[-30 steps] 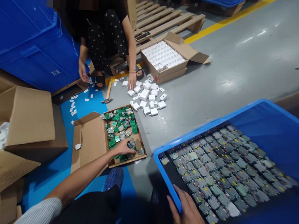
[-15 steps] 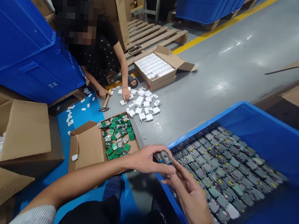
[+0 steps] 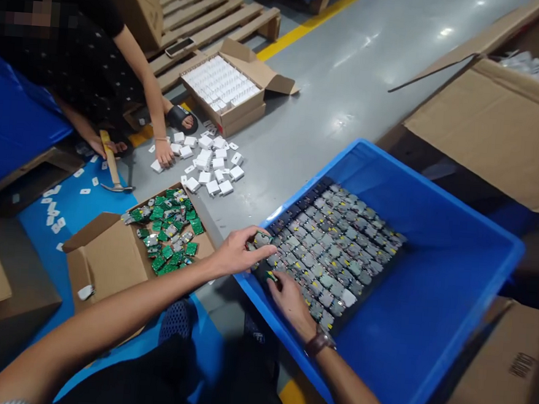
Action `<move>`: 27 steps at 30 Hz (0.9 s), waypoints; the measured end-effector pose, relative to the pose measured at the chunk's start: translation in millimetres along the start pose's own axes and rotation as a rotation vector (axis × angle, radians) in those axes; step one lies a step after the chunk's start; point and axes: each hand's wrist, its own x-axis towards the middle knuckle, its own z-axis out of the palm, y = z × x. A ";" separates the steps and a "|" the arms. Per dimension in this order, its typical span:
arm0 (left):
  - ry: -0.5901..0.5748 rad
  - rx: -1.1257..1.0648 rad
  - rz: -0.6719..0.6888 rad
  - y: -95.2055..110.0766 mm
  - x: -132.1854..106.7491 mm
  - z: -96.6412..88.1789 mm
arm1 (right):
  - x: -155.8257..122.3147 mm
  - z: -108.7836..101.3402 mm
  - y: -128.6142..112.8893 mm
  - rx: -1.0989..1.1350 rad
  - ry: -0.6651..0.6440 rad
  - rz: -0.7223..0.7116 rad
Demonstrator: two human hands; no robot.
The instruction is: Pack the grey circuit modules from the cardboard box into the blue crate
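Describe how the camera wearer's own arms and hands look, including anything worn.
Both the left hand and the right hand are ungloved. A brown strap, probably a watch band, circles the right wrist; no sleeve shows on that forearm. A pale sleeve edge shows on the left arm at the bottom-left corner.

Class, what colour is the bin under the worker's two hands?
The bin is blue, seen best in the current head view.

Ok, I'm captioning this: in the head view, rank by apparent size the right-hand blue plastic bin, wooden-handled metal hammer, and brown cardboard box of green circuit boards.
1. Blue bin
2. Cardboard box
3. Hammer
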 end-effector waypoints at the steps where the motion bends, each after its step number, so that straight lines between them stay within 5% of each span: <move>1: 0.011 0.000 0.002 -2.7 -0.6 0.5 | -0.6 -0.2 -2.8 -0.066 0.011 -0.047; 5: 0.031 -0.032 0.006 -11.9 -0.6 1.6 | -1.1 -2.8 -9.2 -0.256 -0.126 -0.142; 12: 0.041 -0.092 -0.013 -16.0 -3.3 -0.4 | 11.7 1.8 -15.6 -0.480 -0.273 -0.055; 16: -0.022 -0.314 -0.045 -10.5 -1.9 -7.0 | 15.8 -0.7 -25.5 -0.502 -0.301 -0.026; 18: -0.038 -0.456 -0.060 -6.0 -0.6 -10.3 | 17.3 -8.7 -33.3 -0.339 -0.195 -0.059; 22: -0.070 -0.623 -0.102 -0.2 -1.1 -10.6 | 20.0 -37.4 -61.2 0.352 0.076 -0.079; 24: -0.122 -0.586 -0.112 -0.3 -3.2 -7.6 | 19.0 -52.3 -77.4 0.586 0.075 -0.087; 27: -0.178 -0.343 -0.110 -2.5 -7.0 -2.2 | 14.2 -64.1 -88.7 0.649 0.060 -0.132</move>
